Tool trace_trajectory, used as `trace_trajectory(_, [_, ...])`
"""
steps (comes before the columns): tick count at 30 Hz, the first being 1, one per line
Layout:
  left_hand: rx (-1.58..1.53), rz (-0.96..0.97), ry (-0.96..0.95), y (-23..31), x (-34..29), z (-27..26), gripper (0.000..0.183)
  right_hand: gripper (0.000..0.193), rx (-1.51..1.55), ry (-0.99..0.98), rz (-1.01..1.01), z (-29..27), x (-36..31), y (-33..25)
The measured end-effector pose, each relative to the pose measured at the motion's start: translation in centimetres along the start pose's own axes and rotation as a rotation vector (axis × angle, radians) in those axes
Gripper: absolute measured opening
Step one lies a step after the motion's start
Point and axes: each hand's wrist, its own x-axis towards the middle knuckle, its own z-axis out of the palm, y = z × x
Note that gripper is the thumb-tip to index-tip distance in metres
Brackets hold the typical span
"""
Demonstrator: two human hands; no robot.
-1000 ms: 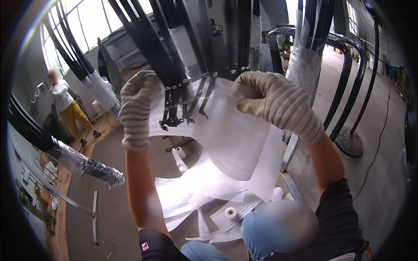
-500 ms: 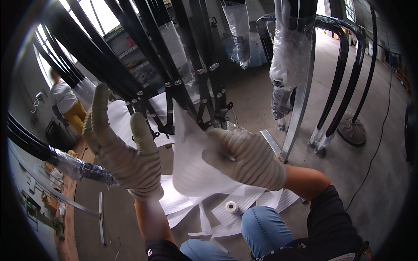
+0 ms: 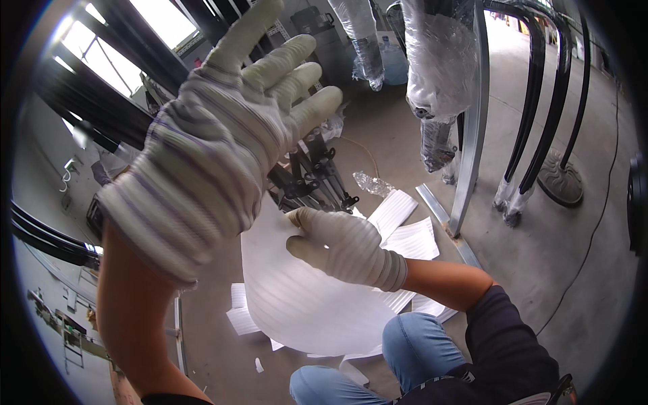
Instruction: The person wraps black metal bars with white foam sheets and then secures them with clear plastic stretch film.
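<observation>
A large, thin white foam sheet (image 3: 297, 297) hangs in front of my knees. My right hand (image 3: 347, 248), in a striped pale glove, pinches its upper edge between thumb and fingers. Raised high and close to view, my gloved left hand (image 3: 216, 128) has its fingers spread and nothing in them. Just beyond the hands is a bundle of black metal bars (image 3: 314, 179) with bolted brackets at the lower ends. The left hand and wrist hide much of the bundle's upper part.
More white foam pieces (image 3: 413, 237) lie on the floor under the sheet. A plastic-wrapped post (image 3: 439, 64) and a metal bar (image 3: 471, 135) stand to the right. Farther right are bent black tubes (image 3: 533, 111), a round ribbed base (image 3: 561, 183) and a floor cable (image 3: 594, 236).
My left hand has risen up and come nearer, over the bars. The right hand has stayed on the sheet, which now spreads out wider and lower. The view has shifted slightly.
</observation>
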Motion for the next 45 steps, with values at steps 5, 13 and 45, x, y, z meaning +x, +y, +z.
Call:
trace_trajectory(5, [0.067,-0.083,0.18,-2.0,0.7,1.2,0.047,0.016,0.77,-0.077,0.159,1.3,1.1,2.5])
trace_trajectory(13, [-0.345,-0.128,-0.35,-6.0,1.8,-3.8,0.054,0.009,0.862,0.057,0.155,-0.8,2.4,5.6])
trace_trajectory(45, [1.098,0.276,0.655,-4.5,-14.6,-15.1,0.053,0.04,0.556,-0.432,-0.046,-9.0,8.1,2.4])
